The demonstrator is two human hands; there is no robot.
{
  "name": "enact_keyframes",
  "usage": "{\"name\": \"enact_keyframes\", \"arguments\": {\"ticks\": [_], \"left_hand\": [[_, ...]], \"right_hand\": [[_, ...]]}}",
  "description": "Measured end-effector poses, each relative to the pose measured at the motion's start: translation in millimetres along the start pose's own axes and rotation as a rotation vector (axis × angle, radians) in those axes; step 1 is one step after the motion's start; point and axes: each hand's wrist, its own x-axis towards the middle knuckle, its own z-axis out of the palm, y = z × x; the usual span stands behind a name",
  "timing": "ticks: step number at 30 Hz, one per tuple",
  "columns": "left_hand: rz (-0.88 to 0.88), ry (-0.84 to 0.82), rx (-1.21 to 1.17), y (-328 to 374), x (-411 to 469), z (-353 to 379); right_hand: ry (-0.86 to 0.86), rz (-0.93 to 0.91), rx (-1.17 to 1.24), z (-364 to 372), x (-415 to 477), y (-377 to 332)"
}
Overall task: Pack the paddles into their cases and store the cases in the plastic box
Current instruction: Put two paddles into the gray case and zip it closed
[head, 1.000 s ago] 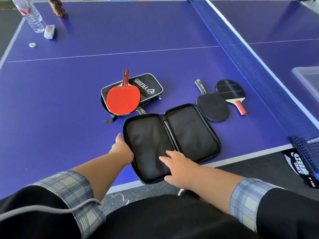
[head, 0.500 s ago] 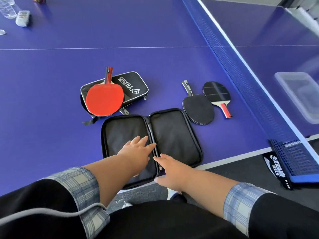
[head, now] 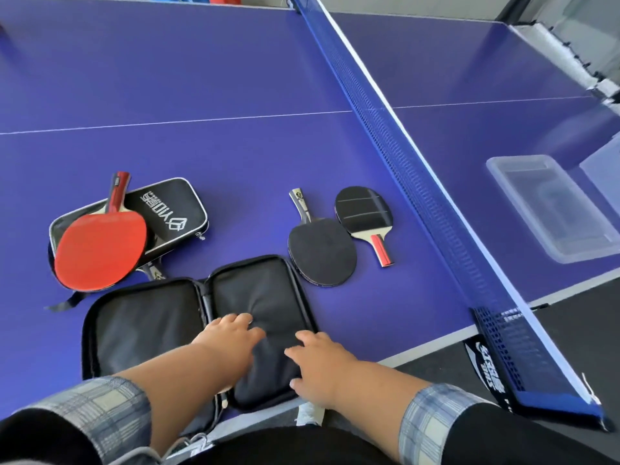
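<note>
An unzipped black paddle case [head: 147, 323] lies flat and spread at the near table edge, nothing inside. My left hand [head: 231, 337] rests flat on its right half, fingers spread. My right hand [head: 322, 357] presses the same half's near right edge. A red paddle [head: 100, 250] lies on a second, closed black case [head: 167, 213] at the left. Another handle pokes out beneath the red paddle. Two black paddles [head: 322, 253] [head: 364, 211] lie side by side to the right of the spread case. The clear plastic box [head: 553, 209] sits beyond the net.
The blue net [head: 402, 156] runs diagonally between the paddles and the plastic box, with its clamp [head: 523, 360] at the table edge. A white centre line crosses the blue table [head: 201, 95]. Dark floor lies beyond the near edge.
My left hand moved from the case's left half across the spine onto its right half. My right hand shifted right along the near edge. The view panned right, bringing the plastic box further in.
</note>
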Motion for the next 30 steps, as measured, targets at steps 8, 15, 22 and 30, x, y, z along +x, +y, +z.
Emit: {"name": "enact_keyframes", "arguments": {"ticks": [8,15,22,30], "left_hand": [[-0.23,0.004,-0.265,15.1,46.2,-50.2],[-0.385,0.215,-0.719,37.7,107.4,-91.7],[-0.57,0.217,-1.058,50.2,144.5,-117.3],[-0.681,0.176,-0.977,42.6,155.5,-125.4]], "right_hand": [[0.313,0.101,0.503,-68.1,29.1,77.2],[0.426,0.221,0.613,-105.3,38.3,150.7],[0.259,0.193,0.869,-113.6,62.3,164.2],[0.266,0.316,1.113,-122.1,82.7,157.3]]}}
